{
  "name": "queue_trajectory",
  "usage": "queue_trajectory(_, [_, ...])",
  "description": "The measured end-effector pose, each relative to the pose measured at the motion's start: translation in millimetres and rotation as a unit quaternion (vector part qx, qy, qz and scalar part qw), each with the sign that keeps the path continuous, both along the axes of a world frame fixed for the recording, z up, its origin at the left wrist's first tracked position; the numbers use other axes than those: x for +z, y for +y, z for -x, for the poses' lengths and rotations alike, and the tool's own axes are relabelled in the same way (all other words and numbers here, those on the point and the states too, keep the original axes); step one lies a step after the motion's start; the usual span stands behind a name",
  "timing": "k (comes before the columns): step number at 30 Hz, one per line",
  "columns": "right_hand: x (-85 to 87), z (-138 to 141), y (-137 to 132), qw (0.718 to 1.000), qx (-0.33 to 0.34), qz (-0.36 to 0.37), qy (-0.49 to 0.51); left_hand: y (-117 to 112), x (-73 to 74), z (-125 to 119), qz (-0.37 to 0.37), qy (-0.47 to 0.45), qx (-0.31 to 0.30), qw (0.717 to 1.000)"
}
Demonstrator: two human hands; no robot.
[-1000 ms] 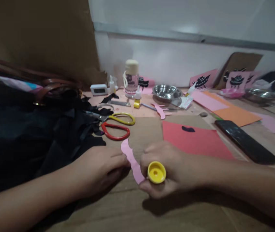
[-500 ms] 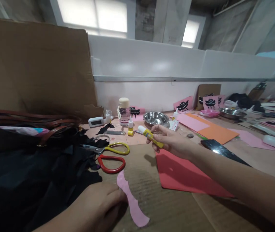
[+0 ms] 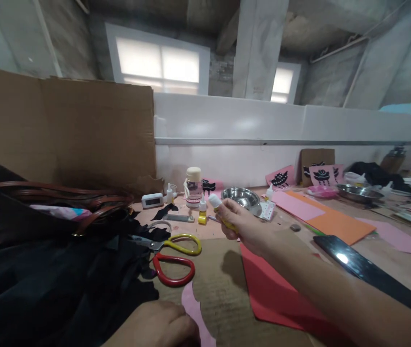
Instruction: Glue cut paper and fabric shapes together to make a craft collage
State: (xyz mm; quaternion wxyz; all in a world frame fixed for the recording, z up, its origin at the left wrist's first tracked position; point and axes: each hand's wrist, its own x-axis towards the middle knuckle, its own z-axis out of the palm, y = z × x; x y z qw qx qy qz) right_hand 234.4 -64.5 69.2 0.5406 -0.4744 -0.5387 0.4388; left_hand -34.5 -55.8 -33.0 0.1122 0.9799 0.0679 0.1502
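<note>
My right hand [image 3: 243, 224] is wrapped round a yellow glue stick with a white end [image 3: 215, 200], raised over the cardboard mat [image 3: 223, 289]. At the bottom edge my left hand [image 3: 162, 325] is closed at the side of a wavy-edged pink paper strip [image 3: 194, 308]. Its fingertips are mostly hidden, and the strip's lower end runs out of view. Just beyond the left hand lies a pair of scissors [image 3: 155, 246] with one yellow and one red handle, spread apart. Under my right forearm is a sheet of red paper [image 3: 267, 289].
Black fabric [image 3: 64, 279] and a bag [image 3: 10, 207] fill the left side. Behind are a small glue bottle [image 3: 202, 217], a drink bottle [image 3: 193, 188] and a steel bowl [image 3: 241, 196]. To the right lie a phone [image 3: 368, 270] and orange paper [image 3: 335, 224].
The view has tilted up, so everything sits lower in the picture. The glue stick now points its white end more upward, and more of it is covered by my right hand.
</note>
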Motion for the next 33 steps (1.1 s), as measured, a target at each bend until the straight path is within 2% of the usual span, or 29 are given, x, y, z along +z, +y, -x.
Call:
queue_trajectory(4, [-7.3,-2,-6,1.000,0.005,0.017,-0.011,-11,10.6,-4,-0.026,0.025,0.021,0.999])
queue_trajectory(8, [-10.8,-8,-8,0.999,0.009,0.033,-0.013,-23,29.6,-5,0.000,0.048,0.057,0.997])
queue_trajectory(11, [-11.4,-7,-9,0.999,0.009,0.038,-0.018,-25,37.2,-5,0.011,0.057,0.070,0.996])
queue_trajectory(19, [-16.2,3,-12,1.000,-0.028,0.010,-0.007,-28,35.9,-7,0.007,0.040,0.057,0.998])
queue_trajectory(25, [-12.2,5,-17,1.000,-0.011,0.011,-0.007,-33,41.2,-5,0.054,0.022,0.089,0.994])
queue_trajectory(33, [-15.7,3,-13,1.000,-0.008,0.011,0.025,-31,42.2,-5,0.040,0.026,0.080,0.996])
